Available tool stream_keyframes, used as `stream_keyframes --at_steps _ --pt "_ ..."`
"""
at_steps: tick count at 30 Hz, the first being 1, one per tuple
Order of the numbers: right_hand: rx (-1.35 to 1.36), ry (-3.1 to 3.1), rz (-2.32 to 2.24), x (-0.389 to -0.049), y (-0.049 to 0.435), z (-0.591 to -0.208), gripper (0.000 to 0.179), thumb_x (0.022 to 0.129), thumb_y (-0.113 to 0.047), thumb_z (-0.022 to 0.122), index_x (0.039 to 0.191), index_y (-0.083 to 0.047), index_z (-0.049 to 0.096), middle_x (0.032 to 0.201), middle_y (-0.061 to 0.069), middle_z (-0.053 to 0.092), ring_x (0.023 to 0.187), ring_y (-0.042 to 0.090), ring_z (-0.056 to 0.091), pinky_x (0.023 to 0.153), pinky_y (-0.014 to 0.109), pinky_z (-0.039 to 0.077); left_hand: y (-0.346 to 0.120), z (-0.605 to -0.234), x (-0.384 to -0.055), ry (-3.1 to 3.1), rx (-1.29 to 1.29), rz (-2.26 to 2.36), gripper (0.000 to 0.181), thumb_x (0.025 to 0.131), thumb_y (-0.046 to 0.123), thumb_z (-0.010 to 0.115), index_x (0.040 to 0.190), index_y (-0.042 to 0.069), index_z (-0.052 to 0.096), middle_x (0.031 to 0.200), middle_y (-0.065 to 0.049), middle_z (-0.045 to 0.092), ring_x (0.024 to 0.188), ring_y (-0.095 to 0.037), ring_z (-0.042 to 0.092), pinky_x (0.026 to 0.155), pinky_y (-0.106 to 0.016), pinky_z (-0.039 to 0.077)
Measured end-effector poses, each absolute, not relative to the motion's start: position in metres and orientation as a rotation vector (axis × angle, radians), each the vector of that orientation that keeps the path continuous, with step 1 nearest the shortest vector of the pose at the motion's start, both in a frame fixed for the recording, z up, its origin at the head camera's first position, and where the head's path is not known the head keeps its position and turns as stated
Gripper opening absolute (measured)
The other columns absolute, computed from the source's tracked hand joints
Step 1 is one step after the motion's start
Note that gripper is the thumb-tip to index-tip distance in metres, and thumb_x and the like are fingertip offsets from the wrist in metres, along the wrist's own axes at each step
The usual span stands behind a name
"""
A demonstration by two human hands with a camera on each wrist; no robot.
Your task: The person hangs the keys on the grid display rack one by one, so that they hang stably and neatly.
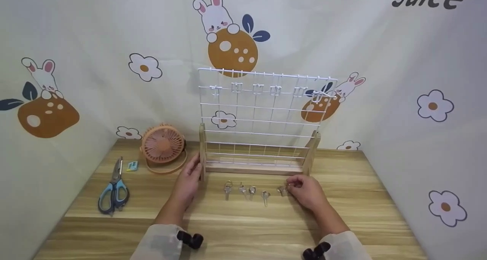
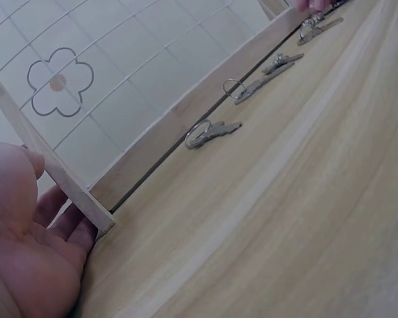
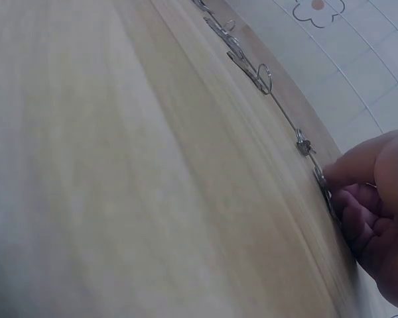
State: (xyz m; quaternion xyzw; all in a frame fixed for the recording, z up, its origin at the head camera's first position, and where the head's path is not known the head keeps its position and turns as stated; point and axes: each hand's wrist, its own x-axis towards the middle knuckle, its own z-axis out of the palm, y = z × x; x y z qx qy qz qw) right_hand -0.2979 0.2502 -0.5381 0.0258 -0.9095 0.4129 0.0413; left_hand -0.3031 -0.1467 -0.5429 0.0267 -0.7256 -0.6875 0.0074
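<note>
A white wire grid rack (image 1: pixel 262 120) stands upright in a wooden base, with small white hooks (image 1: pixel 258 88) along its upper part. My left hand (image 1: pixel 187 180) rests along the outer side of the rack's left wooden post (image 1: pixel 202 149); in the left wrist view, the post (image 2: pixel 50 159) partly hides its fingers. Several keys with rings lie in a row before the base, among them a key (image 1: pixel 227 191) at the left end. At the right end, my right hand (image 1: pixel 307 189) pinches a key (image 3: pixel 320 177) between thumb and fingers, close to the tabletop. Its fingers partly cover that key.
An orange desk fan (image 1: pixel 163 144) stands left of the rack. Scissors (image 1: pixel 114 189) with blue and dark handles lie farther left, beside a small blue packet (image 1: pixel 132 166). Patterned cloth (image 1: pixel 95 62) hangs behind the wooden table (image 1: pixel 243 229) and along its sides.
</note>
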Motion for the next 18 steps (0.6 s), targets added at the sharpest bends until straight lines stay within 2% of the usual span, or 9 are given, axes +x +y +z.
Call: stream_keyframes --at_steps 9,18 --pt "0.062 -2.722 1.307 -0.298 0.249 -0.532 0.012 0.094 -0.008 0.078 0.104 -0.011 0.083 0.093 0.0 0.078 0.086 0.01 0.066 0.078 0.024 0.055 -0.147 -0.543 -0.307 -2.259 0.08 -2.168 0.054 0.117 0.028 0.045 0.169 0.022 0.034 0.177 -0.007 0.031 0.162 -0.033 0.032 0.133 -0.053 0.03" --pt "0.124 -2.464 1.461 -0.287 0.227 -0.496 0.012 0.095 -0.005 0.079 0.107 -0.005 0.082 0.1 0.006 0.08 0.089 0.007 0.067 0.077 0.016 0.056 -0.153 -0.543 -0.309 -2.191 0.039 -2.283 0.054 0.115 0.019 0.048 0.168 0.018 0.036 0.174 -0.01 0.036 0.16 -0.031 0.036 0.132 -0.05 0.033"
